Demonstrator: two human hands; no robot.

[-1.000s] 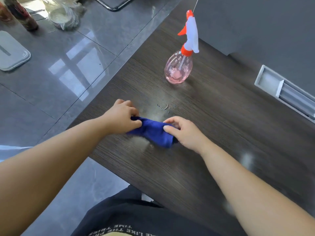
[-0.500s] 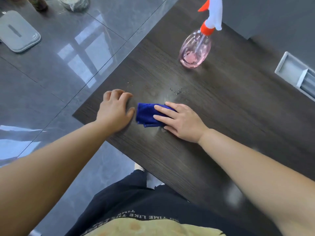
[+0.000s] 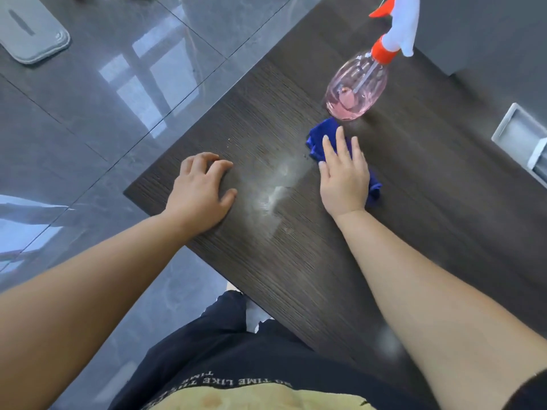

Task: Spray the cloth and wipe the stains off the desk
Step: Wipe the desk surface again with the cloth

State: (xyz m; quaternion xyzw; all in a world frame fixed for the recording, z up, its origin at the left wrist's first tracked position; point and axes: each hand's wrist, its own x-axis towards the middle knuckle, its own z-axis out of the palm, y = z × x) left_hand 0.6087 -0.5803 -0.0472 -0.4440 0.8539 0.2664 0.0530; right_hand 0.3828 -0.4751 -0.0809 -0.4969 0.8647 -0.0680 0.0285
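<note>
Cloth (image 3: 321, 134) under right hand (image 3: 344, 179), touching bottle (image 3: 356, 90)

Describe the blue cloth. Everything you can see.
The cloth is deep blue, soft-looking fabric, bunched into a folded wad. It lies on the dark wood-grain desk, pinned under the right hand, whose straight fingers press on it. One crumpled end pokes out past them, close to the base of the pink spray bottle; whether they touch is unclear. Another fold shows beside the wrist.

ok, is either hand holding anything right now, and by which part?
Nothing is gripped. The right hand presses flat on the middle of the blue cloth, fingers straight, pinning it to the desk; the left hand rests on the desk.
</note>
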